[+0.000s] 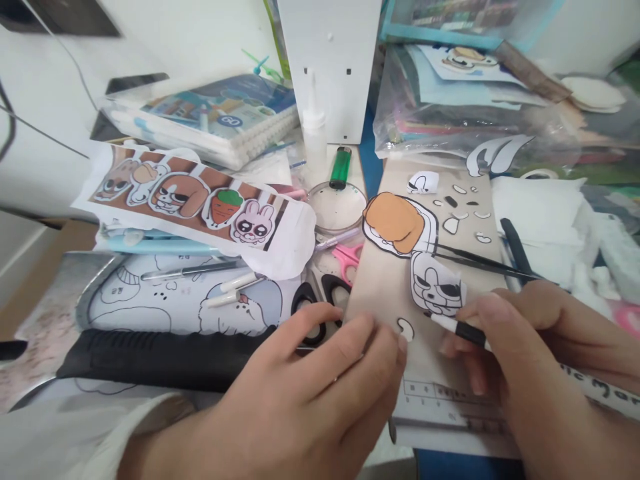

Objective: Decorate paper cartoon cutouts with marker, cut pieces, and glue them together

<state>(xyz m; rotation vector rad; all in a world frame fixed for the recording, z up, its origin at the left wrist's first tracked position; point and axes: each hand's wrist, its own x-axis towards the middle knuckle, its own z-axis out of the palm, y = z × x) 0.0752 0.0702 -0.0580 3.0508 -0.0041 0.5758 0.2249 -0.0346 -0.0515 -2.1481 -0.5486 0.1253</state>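
My right hand [530, 353] grips a marker [473, 333] with a white barrel and a black section near its tip. Its tip points at the lower edge of a paper cutout [435, 283] with a drawn cartoon face. My left hand [330, 380] lies with fingers stretched out on the beige board [370, 293]. Close to its fingertips is a small curved white piece [406, 330] with a black edge; contact is unclear. Above the face cutout sits a brown, black-outlined cutout [395, 223], with thin dark tweezers [480, 260] to its right. Several tiny paper pieces [451, 225] lie further back.
Black-handled scissors [309, 310] and pink scissors [347, 260] lie left of the board. A ruler [445, 407] crosses its front. Behind are a green lighter [341, 168], a round clear dish [336, 208] and a white bottle [315, 133]. A printed character strip [193, 200] lies left.
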